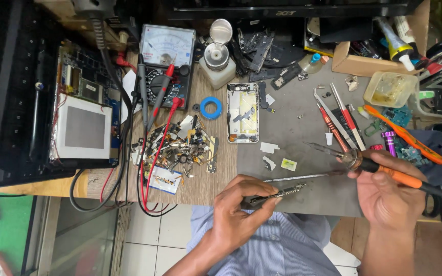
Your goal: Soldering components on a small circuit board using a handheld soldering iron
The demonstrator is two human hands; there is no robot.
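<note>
Left hand [239,207] sits at the near edge of the surface [303,138], grip closed on a small dark metal tool [282,193], pinched between thumb and fingertips. The tool's tip points right, toward the other hand. Can't tell what kind of tool it is, too small and partly covered.

Right hand [390,197] is further right, grip wrapped around the orange handle of a soldering iron [356,161]. The iron's tip points up-left over the grey mat. Its black cord runs off to the right. A thin metal rod [295,178] lies on the mat between both hands, just above the left-hand tool.

An opened phone [243,112] lies face-down, back cover off, mid-surface, well apart from both hands. Left of it sits a pile of small parts and scrap [180,145], with a blue tape ring [211,107] just above.

An analog multimeter [166,64] stands at the back, its red and black probes laid across it. A dismantled device with an exposed board [80,112] is at far left. Tweezers and red-handled tools [336,120] lie right of the phone, and an orange-handled brush [405,135] lies further right.
</note>
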